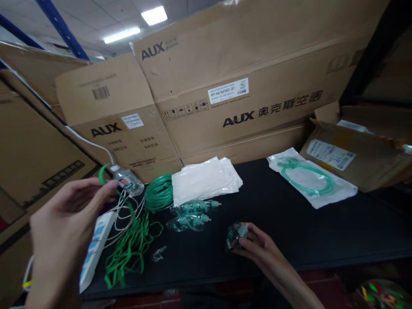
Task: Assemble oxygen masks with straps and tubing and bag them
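Raised at the left, my left hand pinches a green elastic strap between thumb and fingers. My right hand grips a clear oxygen mask with a pale green connector, low over the table's front. Below and right of my left hand lies a tangled heap of green straps. Several more masks lie mid-table, beside a coil of green tubing. A few small shiny pieces, too small to make out, rest near the straps.
White bags are stacked against the large cardboard wall. A bagged tubing set lies at the right, before an open carton. At the left are a power strip, white cables and a plastic bottle.
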Available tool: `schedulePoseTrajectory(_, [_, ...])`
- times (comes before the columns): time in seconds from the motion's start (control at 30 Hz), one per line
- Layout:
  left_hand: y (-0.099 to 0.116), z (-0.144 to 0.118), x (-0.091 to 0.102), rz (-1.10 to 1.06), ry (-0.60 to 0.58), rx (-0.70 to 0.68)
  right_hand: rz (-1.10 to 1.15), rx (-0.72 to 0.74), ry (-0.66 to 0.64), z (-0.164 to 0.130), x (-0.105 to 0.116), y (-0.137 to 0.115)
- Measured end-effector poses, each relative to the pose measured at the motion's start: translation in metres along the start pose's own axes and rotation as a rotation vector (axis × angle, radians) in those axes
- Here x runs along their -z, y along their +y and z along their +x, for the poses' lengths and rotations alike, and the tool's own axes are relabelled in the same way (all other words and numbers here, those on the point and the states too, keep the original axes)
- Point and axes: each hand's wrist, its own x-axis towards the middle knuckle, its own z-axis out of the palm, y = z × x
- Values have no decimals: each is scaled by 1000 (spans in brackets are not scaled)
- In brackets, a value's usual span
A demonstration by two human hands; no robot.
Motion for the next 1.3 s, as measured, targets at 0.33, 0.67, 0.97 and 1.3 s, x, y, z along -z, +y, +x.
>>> schedulePoseTrajectory(0.33, [-20,-66,-54,-355,-282,306,79,17,32,-2,0,-1])
schedulePoseTrajectory(0.67, [-100,-193,-83,-309,-570,663,70,-15,66,0,1,-1])
schedulePoseTrajectory(0.97, [-105,-181,-81,-155,-818,405,77,22,138,1,0,1])
schedulePoseTrajectory(1.3, [-107,-177,-100,4,-936,307,108,-5,55,2,-4,-6])
